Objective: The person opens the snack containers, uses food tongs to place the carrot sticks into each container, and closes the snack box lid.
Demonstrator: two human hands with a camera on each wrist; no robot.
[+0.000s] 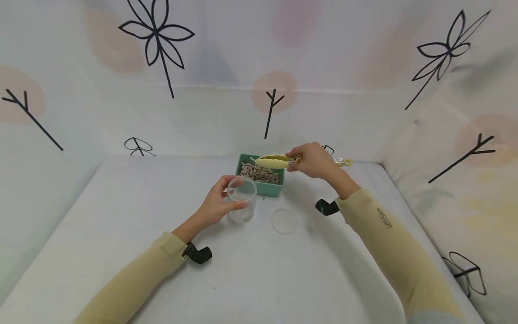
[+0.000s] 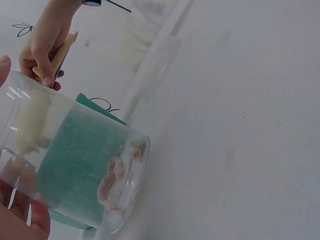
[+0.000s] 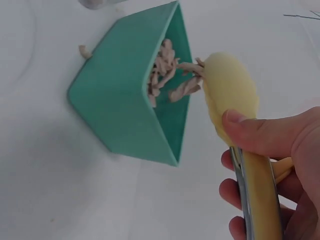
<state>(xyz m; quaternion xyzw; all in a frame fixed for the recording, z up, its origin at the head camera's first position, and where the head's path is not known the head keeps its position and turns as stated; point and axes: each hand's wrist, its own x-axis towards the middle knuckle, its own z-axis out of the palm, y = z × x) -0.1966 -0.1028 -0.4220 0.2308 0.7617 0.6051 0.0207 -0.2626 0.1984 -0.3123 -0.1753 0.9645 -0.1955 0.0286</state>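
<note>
My left hand (image 1: pixel 214 204) grips a clear plastic cup (image 1: pixel 243 211), tilted slightly, in front of a green box (image 1: pixel 270 189). A few pale brown twisted pieces (image 2: pixel 111 182) lie at the cup's bottom in the left wrist view. My right hand (image 1: pixel 314 159) holds yellow-tipped tongs (image 1: pixel 271 162) over the box. In the right wrist view, some dried twisted pieces (image 3: pixel 187 87) stick out from the tongs' head (image 3: pixel 230 90), above more of them (image 3: pixel 162 67) heaped in the box.
A round clear lid (image 1: pixel 284 222) lies on the white table (image 1: pixel 251 279) to the right of the cup. One loose piece (image 3: pixel 85 51) rests beside the box. Printed cloth walls (image 1: pixel 210 121) stand behind and at both sides.
</note>
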